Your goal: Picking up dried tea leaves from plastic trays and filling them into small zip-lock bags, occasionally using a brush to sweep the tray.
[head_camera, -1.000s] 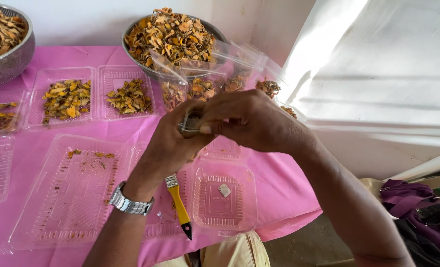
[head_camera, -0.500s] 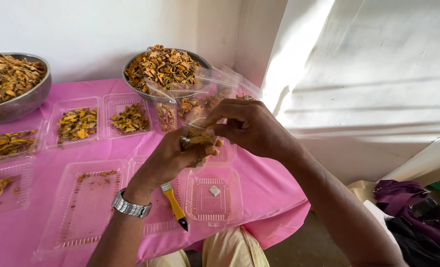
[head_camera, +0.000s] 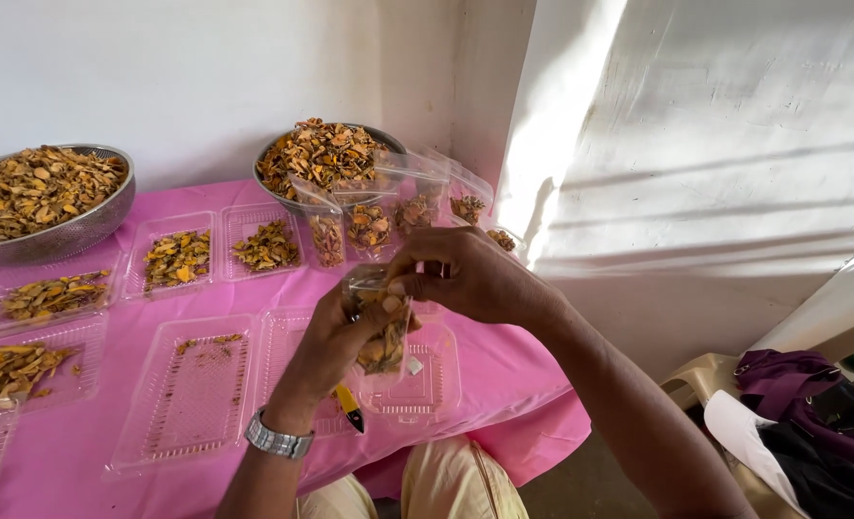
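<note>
2 hands: both closed on one small clear plastic pouch of dried yellow-brown slices (head_camera: pixel 384 332)
Left hand (head_camera: pixel 336 336): grips pouch body
Right hand (head_camera: pixel 465 274): pinches pouch top
Below: pink tablecloth (head_camera: pixel 504 375)

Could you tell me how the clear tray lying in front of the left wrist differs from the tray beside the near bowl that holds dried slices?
The near clear tray holds only a few crumbs; the far tray carries a heap of dried slices. The near tray looks larger and lies by the left hand; the far tray sits against the metal bowl. Both are clear plastic on the pink cloth.
</note>
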